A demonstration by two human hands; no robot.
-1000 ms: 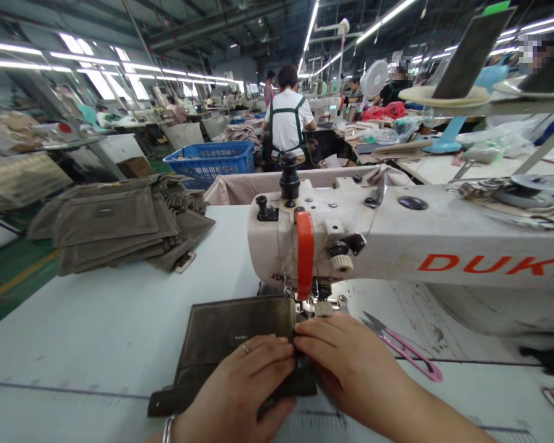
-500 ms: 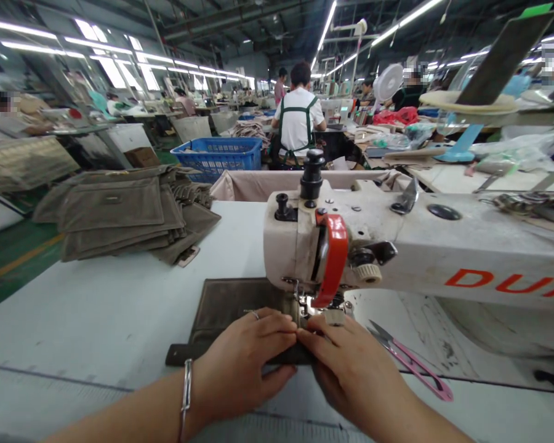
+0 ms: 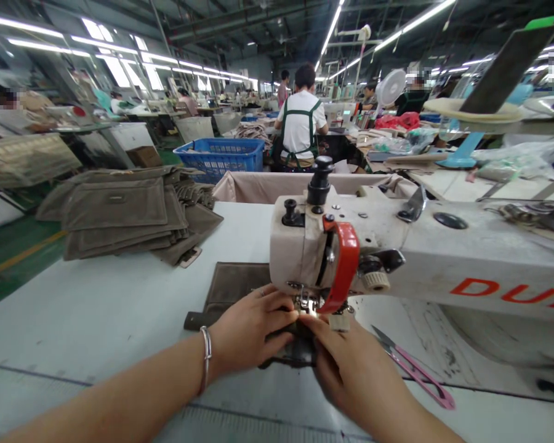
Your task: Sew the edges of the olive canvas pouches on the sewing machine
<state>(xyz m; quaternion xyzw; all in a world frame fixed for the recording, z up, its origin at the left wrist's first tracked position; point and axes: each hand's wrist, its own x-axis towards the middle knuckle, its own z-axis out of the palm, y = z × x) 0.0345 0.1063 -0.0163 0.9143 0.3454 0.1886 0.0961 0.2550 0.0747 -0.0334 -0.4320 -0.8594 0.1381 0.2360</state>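
Observation:
A dark brown fabric panel (image 3: pixel 233 284) lies flat on the white table under the head of a cream sewing machine (image 3: pixel 397 252). My left hand (image 3: pixel 249 332), with a ring and a silver bracelet, presses down on the panel's near edge, fingers together. My right hand (image 3: pixel 346 363) meets it from the right, its fingertips pinching the fabric just below the presser foot (image 3: pixel 307 304). The red guard (image 3: pixel 344 264) hangs right above both hands. The needle itself is hidden.
A stack of brown fabric pieces (image 3: pixel 124 215) sits at the table's back left. Pink thread snips (image 3: pixel 415 369) lie right of my right hand. Behind are a blue crate (image 3: pixel 221 154), a person in a white shirt (image 3: pixel 302 123), and other workstations.
The fabric panel has slid away from me, further under the machine head. Both hands followed it forward and closed in on the presser foot. The view has shifted left.

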